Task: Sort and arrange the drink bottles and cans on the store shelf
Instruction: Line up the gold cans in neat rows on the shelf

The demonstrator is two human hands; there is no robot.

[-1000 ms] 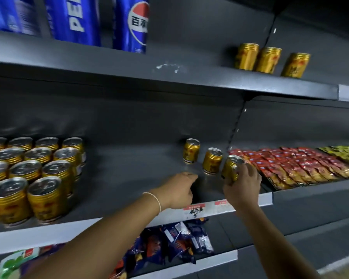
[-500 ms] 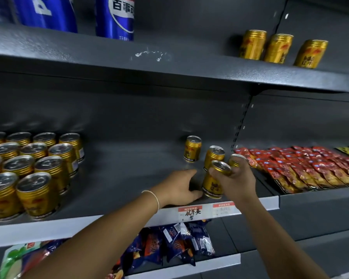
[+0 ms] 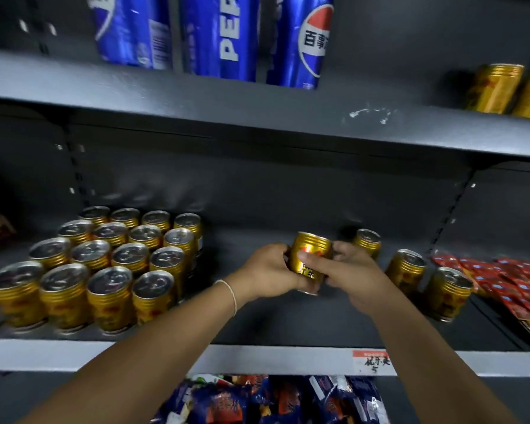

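Gold ribbed can (image 3: 310, 255), tilted, held in the grip of left hand (image 3: 266, 270) and right hand (image 3: 351, 272).

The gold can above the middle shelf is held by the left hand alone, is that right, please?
Not quite: the head view shows the gold can above the middle shelf held by both hands, the left hand on one side and the right hand on the other.

I saw dim, dark grey metal shelving: an upper shelf (image 3: 196, 99) with a scuffed white mark (image 3: 369, 113), a slotted upright (image 3: 75, 175) on the back panel (image 3: 257, 194), and a pale price strip (image 3: 257, 359) edging the middle shelf (image 3: 288, 325).
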